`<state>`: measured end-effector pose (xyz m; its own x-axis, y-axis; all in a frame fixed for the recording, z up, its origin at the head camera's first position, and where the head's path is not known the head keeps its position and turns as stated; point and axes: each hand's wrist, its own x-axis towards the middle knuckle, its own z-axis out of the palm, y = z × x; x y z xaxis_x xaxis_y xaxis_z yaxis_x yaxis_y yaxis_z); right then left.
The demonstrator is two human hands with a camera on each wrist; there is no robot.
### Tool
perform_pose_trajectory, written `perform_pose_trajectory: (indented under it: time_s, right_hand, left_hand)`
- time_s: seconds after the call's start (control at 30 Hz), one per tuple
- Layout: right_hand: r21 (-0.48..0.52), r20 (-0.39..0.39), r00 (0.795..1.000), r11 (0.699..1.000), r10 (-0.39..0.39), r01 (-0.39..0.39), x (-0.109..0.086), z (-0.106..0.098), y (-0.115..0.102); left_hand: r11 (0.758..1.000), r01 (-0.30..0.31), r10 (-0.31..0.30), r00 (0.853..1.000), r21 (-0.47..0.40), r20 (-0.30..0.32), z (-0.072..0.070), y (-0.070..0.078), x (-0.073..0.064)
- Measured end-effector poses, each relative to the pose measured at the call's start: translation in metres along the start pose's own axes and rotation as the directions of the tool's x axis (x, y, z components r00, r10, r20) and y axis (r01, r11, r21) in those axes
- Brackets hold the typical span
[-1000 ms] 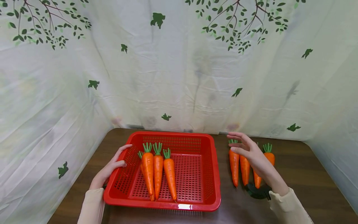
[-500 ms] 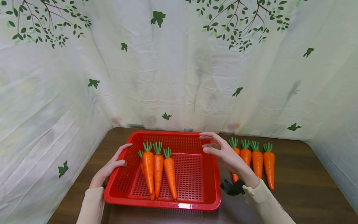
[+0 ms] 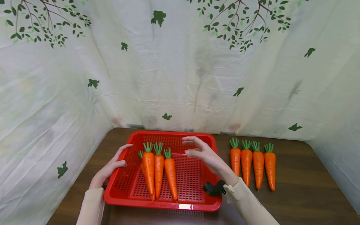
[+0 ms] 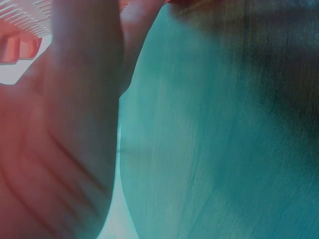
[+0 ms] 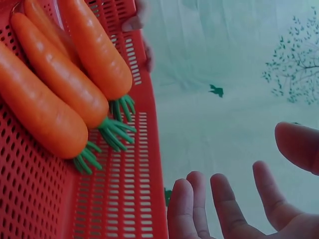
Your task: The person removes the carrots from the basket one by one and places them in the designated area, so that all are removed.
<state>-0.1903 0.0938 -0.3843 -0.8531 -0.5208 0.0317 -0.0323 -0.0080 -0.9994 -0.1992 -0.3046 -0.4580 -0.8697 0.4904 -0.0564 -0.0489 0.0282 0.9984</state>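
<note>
A red plastic basket (image 3: 194,206) with perforated walls stands on the table, and several orange carrots (image 3: 159,175) with green tops lie in its left part. My left hand (image 3: 112,165) grips the basket's left rim, thumb on the inner side; the fingers on the outside are mostly hidden in the head view. Over the basket's right half hovers my right hand (image 3: 205,156), fingers spread and loosely bent, with nothing in them. The right wrist view shows its fingertips (image 5: 224,191) apart, beside the basket's far rim and the carrots (image 5: 60,104).
To the right of the basket, several more carrots (image 3: 258,168) lie in a row on the brown wooden table (image 3: 303,181), tops pointing away. A pale curtain (image 3: 191,78) printed with leaves closes off the back and sides. A black camera mount (image 3: 213,189) sits at the right wrist.
My right hand has moved left, from above the row of carrots on the table to above the basket, empty throughout. The left hand and the basket have stayed in place.
</note>
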Motion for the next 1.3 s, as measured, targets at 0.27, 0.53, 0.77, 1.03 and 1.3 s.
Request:
perform_pose_trajectory:
  time_s: [0.27, 0.53, 0.77, 1.03, 1.3]
  right_hand:
    - [0.052, 0.005, 1.0, 0.998, 0.028, -0.028, 0.015, 0.015, 0.006]
    - [0.11, -0.029, 0.996, 0.991, 0.08, -0.076, 0.027, 0.023, 0.009]
    - [0.061, -0.029, 0.99, 0.989, 0.14, -0.138, 0.034, 0.027, 0.017]
    - [0.001, -0.01, 0.982, 0.982, 0.187, -0.187, 0.038, 0.036, 0.023]
    - [-0.025, -0.014, 0.968, 0.968, 0.249, -0.249, 0.044, 0.044, 0.03]
  left_hand:
    - [1.0, -0.008, 0.008, 1.0, 0.0, 0.008, -0.001, -0.001, 0.001]
    - [1.0, 0.0, 0.0, 1.0, -0.002, 0.002, 0.0, -0.001, 0.001]
    - [1.0, -0.01, 0.01, 1.0, -0.004, 0.008, 0.001, -0.001, 0.002]
    - [0.999, -0.033, 0.033, 0.999, 0.009, 0.012, 0.001, 0.0, 0.0]
    - [1.0, -0.021, 0.021, 1.0, -0.002, 0.002, 0.002, -0.001, 0.0]
